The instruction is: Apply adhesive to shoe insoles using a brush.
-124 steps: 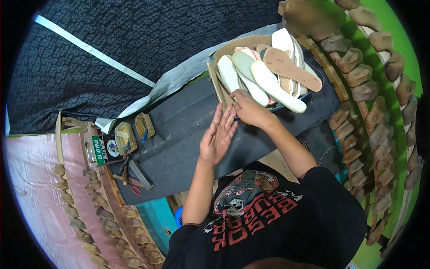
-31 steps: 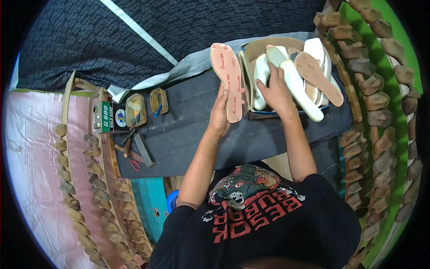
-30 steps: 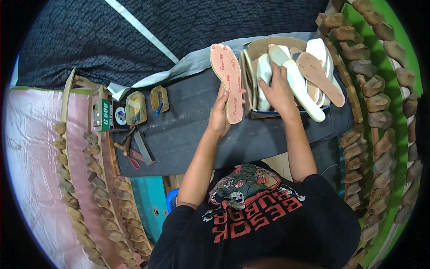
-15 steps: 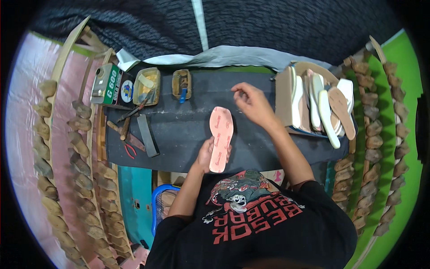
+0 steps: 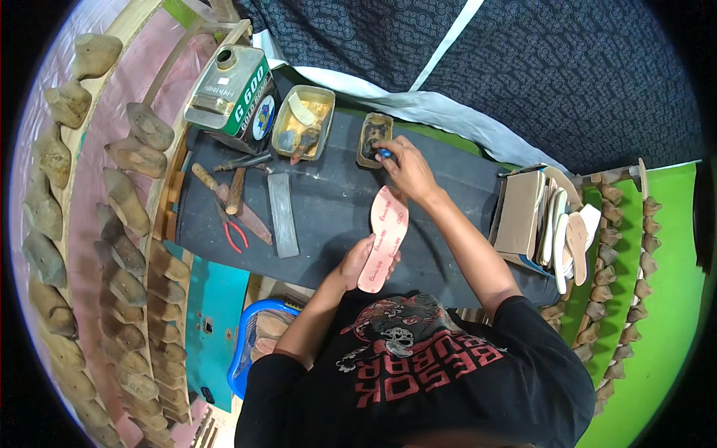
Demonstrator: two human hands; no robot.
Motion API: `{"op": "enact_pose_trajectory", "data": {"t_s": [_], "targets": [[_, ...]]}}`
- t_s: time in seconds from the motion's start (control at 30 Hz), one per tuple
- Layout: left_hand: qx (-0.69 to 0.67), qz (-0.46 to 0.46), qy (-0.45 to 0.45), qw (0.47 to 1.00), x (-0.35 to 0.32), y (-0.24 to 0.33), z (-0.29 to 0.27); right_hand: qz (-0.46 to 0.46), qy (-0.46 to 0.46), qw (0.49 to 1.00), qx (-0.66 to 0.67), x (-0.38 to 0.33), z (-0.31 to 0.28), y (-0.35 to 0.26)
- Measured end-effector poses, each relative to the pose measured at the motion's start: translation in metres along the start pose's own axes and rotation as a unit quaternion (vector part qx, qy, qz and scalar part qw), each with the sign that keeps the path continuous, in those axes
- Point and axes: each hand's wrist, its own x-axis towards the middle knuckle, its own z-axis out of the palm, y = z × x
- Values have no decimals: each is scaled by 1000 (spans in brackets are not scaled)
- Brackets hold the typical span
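Observation:
My left hand (image 5: 356, 263) is closed around the heel end of a pink shoe insole (image 5: 385, 237), printed in red, and holds it above the dark table near my body. The insole's broad toe end points away from me. Farther off, my right hand (image 5: 411, 170) reaches to a small grubby tub (image 5: 366, 155). Its fingers are closed on the blue handle of a brush (image 5: 385, 153), whose bristle end is down in the tub and cannot be made out. My right wrist passes close beyond the insole's toe end.
A green and black metal can (image 5: 233, 97) and a larger tub (image 5: 326, 142) stand at the back left. Nearby lie a hammer (image 5: 236, 190), red-handled pliers (image 5: 237, 233) and a grey block (image 5: 283, 216). Cardboard box (image 5: 517, 213) with soles stands right. Shoe lasts (image 5: 123, 201) line side racks.
My right hand has moved from above the table to the small tub and taken hold of the brush's blue handle. The view has turned. My left hand still holds the insole.

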Motion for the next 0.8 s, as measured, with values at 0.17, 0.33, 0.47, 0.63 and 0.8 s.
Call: {"op": "enact_pose_trajectory", "data": {"t_s": [0.17, 0.33, 0.47, 0.63, 0.8], "targets": [[22, -23, -12, 999, -6, 15, -16, 46, 31, 998, 23, 26, -14, -2], [45, -13, -2, 999, 0, 19, -14, 84, 109, 988, 65, 25, -26, -10], [30, -16, -15, 999, 12, 13, -17, 88, 144, 982, 82, 10, -29, -11], [39, -21, -7, 999, 17, 10, -10, 46, 253, 958, 130, -13, -28, -26], [49, -35, -2, 998, 18, 11, -8, 36, 235, 965, 114, -24, -3, -1]]}}
